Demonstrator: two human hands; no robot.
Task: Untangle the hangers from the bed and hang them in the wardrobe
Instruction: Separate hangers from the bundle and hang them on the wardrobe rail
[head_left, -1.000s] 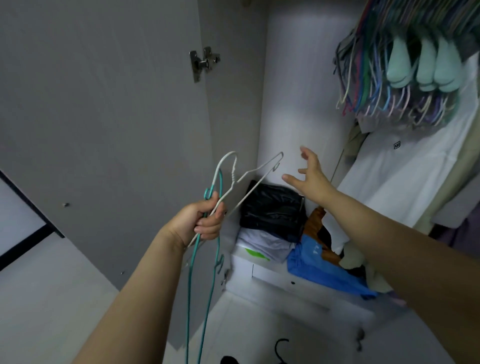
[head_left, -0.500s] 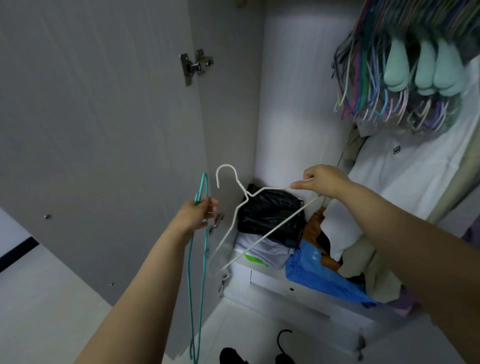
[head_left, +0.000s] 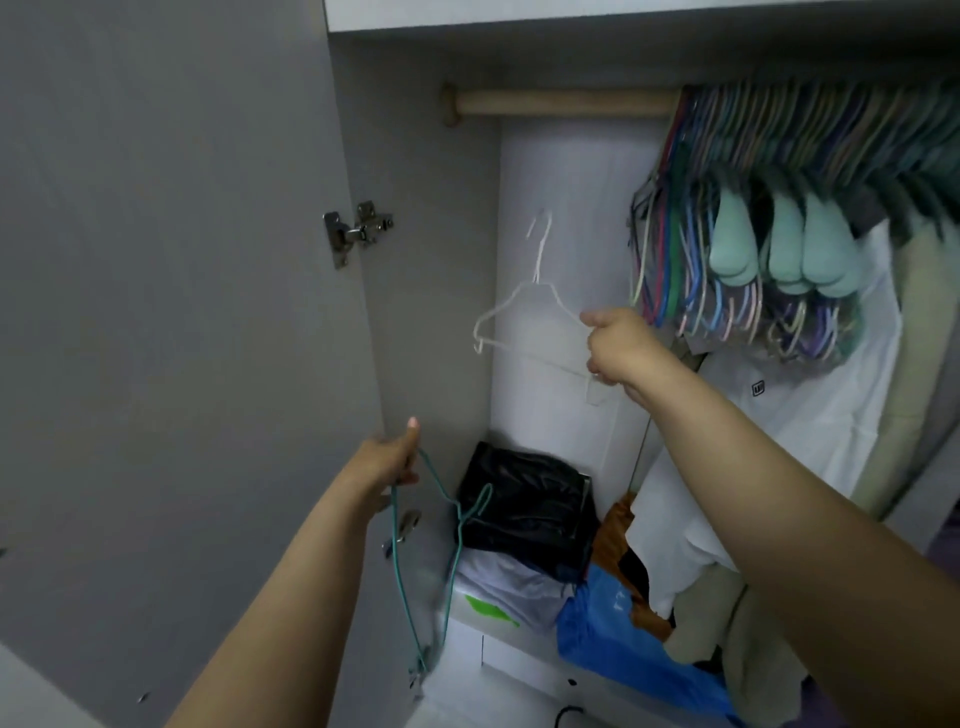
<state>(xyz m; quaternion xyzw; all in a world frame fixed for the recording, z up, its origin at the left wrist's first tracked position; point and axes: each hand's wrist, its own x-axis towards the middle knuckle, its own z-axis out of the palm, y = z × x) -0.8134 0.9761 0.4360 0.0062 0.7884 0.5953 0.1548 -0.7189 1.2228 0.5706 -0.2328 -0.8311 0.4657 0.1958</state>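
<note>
My right hand (head_left: 618, 345) grips the right end of a thin white wire hanger (head_left: 524, 296) and holds it upright, hook upward, in front of the wardrobe's white back wall. The hook sits well below the wooden rail (head_left: 561, 102). My left hand (head_left: 387, 460) is lower, beside the edge of the open door, closed on a green wire hanger (head_left: 415, 571) that dangles down toward the floor. The two hangers are apart.
Several coloured hangers (head_left: 727, 280) and clothes crowd the rail's right part; a white shirt (head_left: 810, 415) hangs below. The open grey door (head_left: 182, 312) stands left. A black bag (head_left: 524, 499), folded clothes and a blue bag (head_left: 623, 644) lie on the wardrobe floor.
My right hand took the white hanger from the left hand and raised it toward the rail. The left hand kept the green hanger, which turned. My view tilted up, showing the rail.
</note>
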